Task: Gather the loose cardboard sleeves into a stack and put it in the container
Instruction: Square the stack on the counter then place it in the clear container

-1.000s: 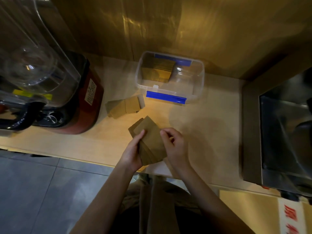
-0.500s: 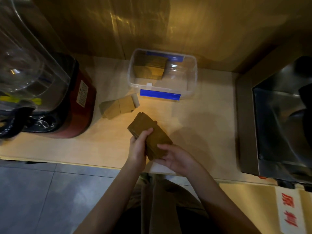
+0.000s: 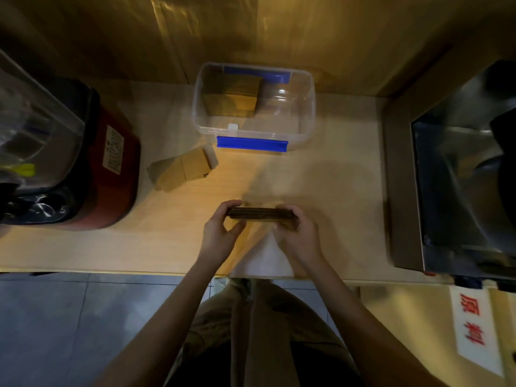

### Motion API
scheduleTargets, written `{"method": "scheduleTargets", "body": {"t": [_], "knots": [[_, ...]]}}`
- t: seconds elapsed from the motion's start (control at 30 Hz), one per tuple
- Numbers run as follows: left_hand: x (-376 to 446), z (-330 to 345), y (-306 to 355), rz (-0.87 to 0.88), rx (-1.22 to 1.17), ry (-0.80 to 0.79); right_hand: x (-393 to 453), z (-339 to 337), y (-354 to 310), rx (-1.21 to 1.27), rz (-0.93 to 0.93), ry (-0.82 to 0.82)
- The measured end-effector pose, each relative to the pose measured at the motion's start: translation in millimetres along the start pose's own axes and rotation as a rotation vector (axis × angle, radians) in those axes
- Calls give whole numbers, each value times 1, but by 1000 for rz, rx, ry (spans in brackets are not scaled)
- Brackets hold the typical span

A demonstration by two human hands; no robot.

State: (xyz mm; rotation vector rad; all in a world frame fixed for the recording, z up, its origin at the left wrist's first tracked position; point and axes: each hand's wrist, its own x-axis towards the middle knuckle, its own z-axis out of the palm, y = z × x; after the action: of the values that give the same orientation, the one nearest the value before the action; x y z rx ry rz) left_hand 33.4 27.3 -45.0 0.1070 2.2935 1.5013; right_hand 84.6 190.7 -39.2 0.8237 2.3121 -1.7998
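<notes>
A stack of brown cardboard sleeves (image 3: 261, 213) stands on edge on the counter, held level between my two hands. My left hand (image 3: 220, 233) grips its left end and my right hand (image 3: 297, 234) grips its right end. Several loose sleeves (image 3: 183, 171) lie fanned on the counter to the upper left of my hands. Behind them sits a clear plastic container (image 3: 305, 107) with blue clips, open on top. An earlier stack of sleeves (image 3: 231, 96) rests in its left half.
A red and black blender base (image 3: 111, 169) with a clear jug stands at the left. At the right is a steel sink (image 3: 460, 191). A wooden wall closes the back. The counter's front edge (image 3: 111, 270) runs just below my wrists.
The stack lay flat and slanted in my hands; now it is turned on edge and level, with one hand at each end. The view has shifted left.
</notes>
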Motion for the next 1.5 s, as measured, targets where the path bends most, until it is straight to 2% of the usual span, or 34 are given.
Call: {"method": "scheduleTargets", "body": {"t": [0.17, 0.37, 0.47, 0.6, 0.87, 1.03, 1.5], "knots": [[2, 14, -8, -50, 48, 32, 0, 17, 12, 66, 54, 167], [1, 28, -6, -183, -133, 135, 2, 22, 16, 71, 63, 192], [4, 26, -6, -197, -110, 152, 1, 18, 15, 94, 49, 140], [3, 26, -10, -243, -141, 97, 0, 20, 19, 69, 95, 79], [0, 23, -4, -177, -106, 154, -4, 20, 19, 161, 102, 104], [-3, 21, -10, -162, 12, 143, -6, 25, 19, 33, 54, 115], [-6, 21, -10, -215, 101, 135, -5, 26, 17, -52, 55, 115]]}}
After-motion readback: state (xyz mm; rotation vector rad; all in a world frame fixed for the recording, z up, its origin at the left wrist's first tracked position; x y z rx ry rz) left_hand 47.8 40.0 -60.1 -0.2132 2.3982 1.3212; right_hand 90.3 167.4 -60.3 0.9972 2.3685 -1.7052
